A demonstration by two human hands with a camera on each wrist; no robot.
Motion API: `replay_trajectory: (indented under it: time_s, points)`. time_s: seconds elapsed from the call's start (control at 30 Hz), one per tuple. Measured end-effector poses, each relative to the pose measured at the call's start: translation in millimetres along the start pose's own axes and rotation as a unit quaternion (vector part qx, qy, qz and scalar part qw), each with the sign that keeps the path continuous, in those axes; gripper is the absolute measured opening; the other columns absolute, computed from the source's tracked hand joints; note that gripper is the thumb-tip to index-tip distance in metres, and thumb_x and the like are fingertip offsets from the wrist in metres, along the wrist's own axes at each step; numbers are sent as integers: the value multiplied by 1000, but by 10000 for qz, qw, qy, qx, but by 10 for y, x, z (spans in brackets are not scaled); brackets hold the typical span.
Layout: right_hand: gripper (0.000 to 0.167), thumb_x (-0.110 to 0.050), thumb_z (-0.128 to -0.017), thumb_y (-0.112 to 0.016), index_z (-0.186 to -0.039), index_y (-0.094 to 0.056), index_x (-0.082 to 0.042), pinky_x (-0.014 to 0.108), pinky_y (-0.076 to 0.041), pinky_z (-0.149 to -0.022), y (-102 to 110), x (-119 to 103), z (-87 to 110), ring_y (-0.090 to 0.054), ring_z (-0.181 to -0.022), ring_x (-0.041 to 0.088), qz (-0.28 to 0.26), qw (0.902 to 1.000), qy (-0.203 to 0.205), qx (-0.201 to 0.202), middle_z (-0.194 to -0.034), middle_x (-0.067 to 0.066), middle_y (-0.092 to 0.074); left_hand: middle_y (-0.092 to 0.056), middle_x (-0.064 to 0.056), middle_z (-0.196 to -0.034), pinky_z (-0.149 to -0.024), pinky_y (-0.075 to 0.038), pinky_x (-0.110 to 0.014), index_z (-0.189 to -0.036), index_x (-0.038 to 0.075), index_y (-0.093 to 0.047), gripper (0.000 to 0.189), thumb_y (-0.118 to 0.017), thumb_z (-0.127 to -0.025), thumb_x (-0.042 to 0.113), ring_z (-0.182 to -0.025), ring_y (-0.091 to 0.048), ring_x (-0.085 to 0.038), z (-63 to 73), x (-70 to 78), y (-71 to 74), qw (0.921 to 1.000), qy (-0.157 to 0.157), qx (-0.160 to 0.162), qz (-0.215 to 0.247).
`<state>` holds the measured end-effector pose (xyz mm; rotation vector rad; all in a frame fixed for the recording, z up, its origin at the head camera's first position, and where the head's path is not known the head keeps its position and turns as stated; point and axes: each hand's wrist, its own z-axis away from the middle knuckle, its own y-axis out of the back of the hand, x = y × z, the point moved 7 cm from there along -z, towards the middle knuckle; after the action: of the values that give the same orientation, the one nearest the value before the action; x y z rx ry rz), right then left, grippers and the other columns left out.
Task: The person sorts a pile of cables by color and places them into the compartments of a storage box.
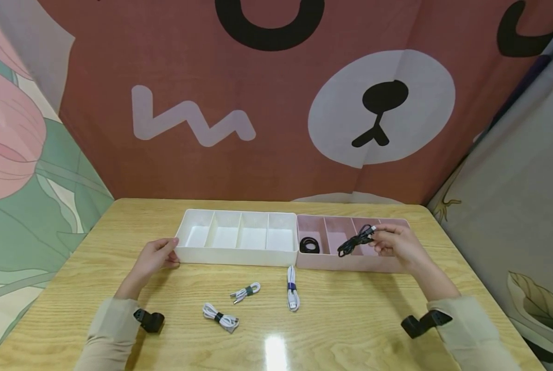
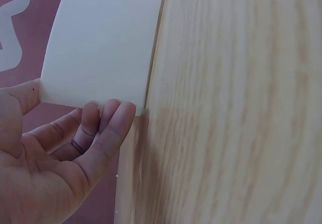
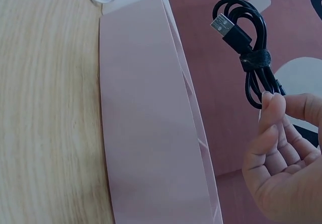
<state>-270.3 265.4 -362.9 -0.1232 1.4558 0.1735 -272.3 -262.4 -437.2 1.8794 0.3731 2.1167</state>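
Right hand (image 1: 397,245) pinches a bundled black cable (image 1: 356,240) between fingertips (image 3: 271,114) and thumb; the other fingers are loosely spread, palm half open. Cable hangs above the pink tray (image 1: 350,264), over its middle compartments, not yet touching it. A black strap binds the loops, and a USB plug sticks out at the top of the bundle in the right wrist view.

Pink tray already holds one coiled black cable (image 1: 309,245) in its leftmost compartment. Butted against its left side stands a white tray (image 1: 239,256) with four compartments and nothing visible inside.

Left hand (image 1: 155,256) rests against the white tray's left end, fingers (image 2: 108,128) nearly straight and touching the wall, gripping nothing.

Three bundled white cables (image 1: 247,292) (image 1: 220,317) (image 1: 292,294) lie on the wooden table (image 1: 397,330) in front of the trays, apart from both hands.

Judgement: step in hand looks like sorting by colour, the black bundle on its way into the pink tray. Next move calls for lowering it into a free compartment and opening the pinch, minding that the plug end does not catch on a divider.
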Motion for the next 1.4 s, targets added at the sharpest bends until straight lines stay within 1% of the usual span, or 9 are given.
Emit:
replay_trajectory:
  time_s: [0.2, 0.33, 0.43, 0.53, 0.77, 0.9, 1.07, 1.23, 1.4]
  points:
    - [12, -2, -90, -52, -90, -64, -5, 22, -53, -53, 24, -49, -85, -57, -55, 8, 424, 9986, 308, 60, -67, 2, -64, -55, -11, -76, -67, -56, -30, -125, -17, -39, 55, -38, -99, 31, -70, -60, -18, -8, -2, -2, 10000, -30, 4, -52]
    - [14, 0, -90, -51, -99, -61, 3, 22, -53, -54, 37, -41, -141, -58, -57, 8, 589, 9973, 383, 204, -67, 1, -64, -55, -13, -76, -67, -56, -31, -125, -17, -39, 54, -38, -99, 30, -70, -60, -18, 6, 18, -2, 10000, -22, 9, -57]
    - [26, -2, -90, -51, -111, -52, 14, 22, -54, -56, 50, -9, -191, -59, -58, 7, 729, 9963, 259, 382, -68, 0, -64, -54, -12, -77, -68, -56, -31, -125, -17, -39, 54, -38, -99, 30, -71, -60, -17, 10, 21, -3, 10000, -2, 2, -94]
    - [37, -5, -91, -51, -118, -44, 20, 23, -54, -58, 69, 24, -230, -59, -58, 6, 916, 9943, 101, 543, -70, -1, -64, -54, -11, -77, -68, -56, -29, -125, -18, -38, 55, -38, -99, 31, -71, -59, -16, 7, 14, -1, 9999, 4, 5, -113]
    - [37, -10, -90, -53, -118, -50, 13, 27, -54, -62, 121, 99, -314, -58, -61, 8, 1464, 9847, -346, 884, -72, 0, -64, -55, -10, -77, -68, -56, -28, -125, -18, -38, 55, -39, -98, 31, -71, -58, -15, -5, -4, 0, 10000, 23, 7, -78]
    - [39, -15, -91, -54, -122, -50, 9, 28, -54, -65, 115, 125, -363, -58, -65, 8, 1495, 9843, -466, 812, -78, 1, -64, -55, -10, -77, -68, -56, -29, -125, -17, -38, 55, -39, -99, 31, -71, -58, -15, -5, 0, 5, 10000, 39, 22, -78]
    - [48, -22, -91, -58, -130, -46, 4, 26, -54, -65, 84, 150, -389, -60, -69, 9, 1247, 9893, -486, 583, -90, 2, -65, -55, -11, -78, -69, -56, -29, -126, -18, -37, 57, -38, -99, 32, -72, -58, -15, -1, 8, -3, 9999, 41, 12, -111]
    - [51, -25, -91, -58, -130, -45, 4, 25, -53, -64, 72, 151, -355, -61, -71, 10, 1233, 9895, -430, 613, -94, 2, -65, -55, -11, -78, -69, -56, -29, -126, -18, -38, 56, -39, -99, 31, -72, -58, -16, -1, 8, -1, 9999, 20, 16, -111]
    - [49, -21, -91, -58, -129, -46, 7, 25, -53, -64, 51, 122, -287, -61, -70, 10, 1231, 9902, -181, 633, -95, 3, -66, -55, -11, -78, -69, -56, -29, -126, -18, -37, 56, -38, -99, 31, -72, -58, -15, -1, 10, -3, 9999, 5, 1, -131]
